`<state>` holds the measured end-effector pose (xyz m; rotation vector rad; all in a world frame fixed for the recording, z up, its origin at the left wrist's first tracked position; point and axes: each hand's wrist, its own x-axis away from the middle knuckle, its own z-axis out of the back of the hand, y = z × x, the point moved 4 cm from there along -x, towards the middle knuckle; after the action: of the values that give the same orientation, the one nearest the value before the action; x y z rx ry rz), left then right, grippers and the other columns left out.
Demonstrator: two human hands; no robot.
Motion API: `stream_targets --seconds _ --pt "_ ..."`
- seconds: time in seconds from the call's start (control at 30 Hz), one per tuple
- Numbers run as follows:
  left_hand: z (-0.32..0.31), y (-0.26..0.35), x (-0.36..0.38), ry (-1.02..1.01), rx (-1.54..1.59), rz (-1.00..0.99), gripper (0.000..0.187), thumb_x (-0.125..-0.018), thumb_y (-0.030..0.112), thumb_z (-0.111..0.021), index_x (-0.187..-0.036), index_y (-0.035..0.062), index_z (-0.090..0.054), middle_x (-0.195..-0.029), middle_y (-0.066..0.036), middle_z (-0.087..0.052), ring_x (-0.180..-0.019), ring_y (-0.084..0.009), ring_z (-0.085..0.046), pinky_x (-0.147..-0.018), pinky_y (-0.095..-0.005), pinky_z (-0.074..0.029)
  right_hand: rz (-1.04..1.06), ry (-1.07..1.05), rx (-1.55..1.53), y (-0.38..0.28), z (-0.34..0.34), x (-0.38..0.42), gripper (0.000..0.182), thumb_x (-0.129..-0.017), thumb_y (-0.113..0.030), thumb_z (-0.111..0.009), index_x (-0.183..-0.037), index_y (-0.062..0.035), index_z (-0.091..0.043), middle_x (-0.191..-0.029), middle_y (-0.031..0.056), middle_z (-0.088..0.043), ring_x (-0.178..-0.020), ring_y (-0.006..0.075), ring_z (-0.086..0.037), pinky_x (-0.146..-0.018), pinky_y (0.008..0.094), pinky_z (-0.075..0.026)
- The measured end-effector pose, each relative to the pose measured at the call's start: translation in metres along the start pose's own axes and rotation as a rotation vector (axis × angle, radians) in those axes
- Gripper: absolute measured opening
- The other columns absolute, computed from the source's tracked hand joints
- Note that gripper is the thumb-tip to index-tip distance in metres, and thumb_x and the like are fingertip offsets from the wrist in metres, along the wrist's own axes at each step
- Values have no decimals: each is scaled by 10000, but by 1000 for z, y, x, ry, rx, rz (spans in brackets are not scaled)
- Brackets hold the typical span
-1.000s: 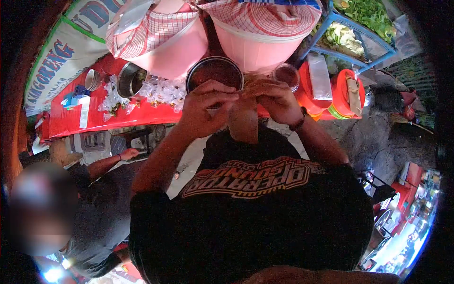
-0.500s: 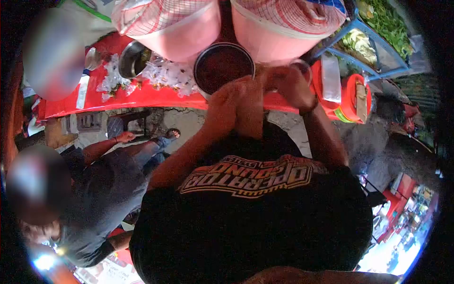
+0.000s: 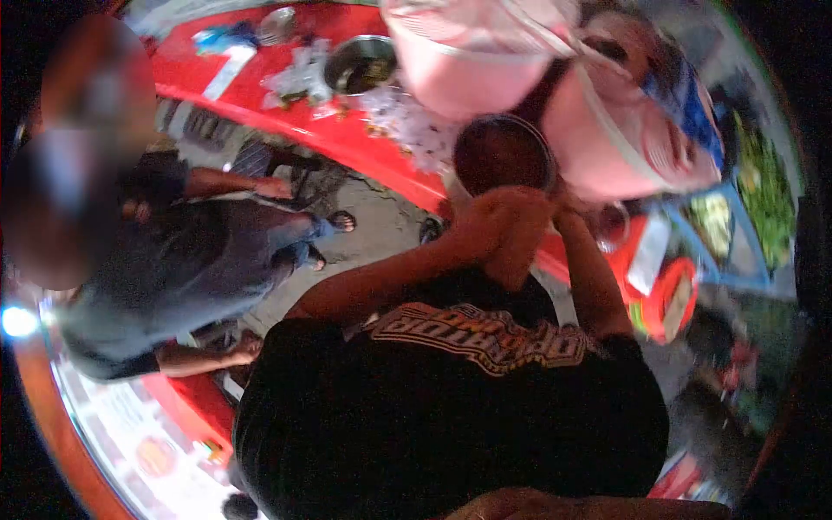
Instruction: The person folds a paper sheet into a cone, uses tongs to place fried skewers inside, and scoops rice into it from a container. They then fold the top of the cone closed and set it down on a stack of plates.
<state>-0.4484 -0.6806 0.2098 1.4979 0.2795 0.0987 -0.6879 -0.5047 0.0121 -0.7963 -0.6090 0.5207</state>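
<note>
My left hand [image 3: 503,212] is closed on a flat brown sheet [image 3: 522,256], which hangs below the fingers in front of my chest. My right hand [image 3: 568,211] meets it from the other side, its fingers dark and smeared by motion. Just beyond both hands stands a round pot [image 3: 503,156] with dark reddish-brown contents. Two large pink tubs with cloth over them, a left tub [image 3: 468,74] and a right tub [image 3: 598,143], rise behind the pot. A small round container [image 3: 612,227] sits beside my right hand.
On the red table [image 3: 347,152] are small clear plastic bags [image 3: 403,126] and a metal pot [image 3: 360,65]. To the right stand an orange-red container [image 3: 667,299] and a blue-framed case [image 3: 737,230] with greens. A person [image 3: 182,269] sits at my left, another behind them.
The view has swung, so the table and tubs lie farther right and tilted. My hands have come closer together, and the brown sheet is now partly covered by my left hand.
</note>
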Motion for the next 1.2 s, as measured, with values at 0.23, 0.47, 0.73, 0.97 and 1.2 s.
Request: stream_targets --seconds 0.23,0.47,0.73,0.97,1.2 --pt "-3 10 4 -2 369 220 315 -1017 195 -464 -1202 -20 -603 -1155 -89 -647 -1071 -148 -566 -957 -320 -452 351 -292 1268 -28 -18 33 385 -924 -269 -530 -1254 -75 -578 -1278 193 -589 -1174 329 -577 -975 460 -469" --pt "-35 2 -1 -75 181 219 348 -1028 252 -462 -1214 -7 -599 -1250 -113 -623 -1144 -191 -564 -1039 -354 -409 314 206 538 -33 45 79 273 -875 -241 -622 -1011 -6 -657 -898 178 -694 -807 285 -676 -763 412 -533" --pt "-74 17 -13 -141 328 105 275 -1015 167 -475 -1157 -17 -622 -1108 -52 -654 -1036 -114 -559 -921 -302 -472 258 135 -180 -192 83 165 240 -872 -96 -672 -1065 46 -648 -919 78 -690 -822 148 -641 -772 273 -520" --pt "-67 14 -9 -52 217 83 342 -1037 241 -451 -1167 -26 -621 -1101 -70 -659 -1019 -132 -581 -916 -327 -480 289 120 -423 -165 82 157 242 -823 -124 -675 -1010 29 -671 -999 137 -704 -911 222 -668 -841 330 -526" --pt "-66 13 -6 -213 759 189 351 -1036 254 -458 -1196 -22 -604 -1124 -95 -656 -1023 -164 -605 -921 -338 -490 567 20 430 -111 34 110 188 -847 -137 -592 -936 15 -659 -963 152 -687 -904 261 -660 -835 405 -516"
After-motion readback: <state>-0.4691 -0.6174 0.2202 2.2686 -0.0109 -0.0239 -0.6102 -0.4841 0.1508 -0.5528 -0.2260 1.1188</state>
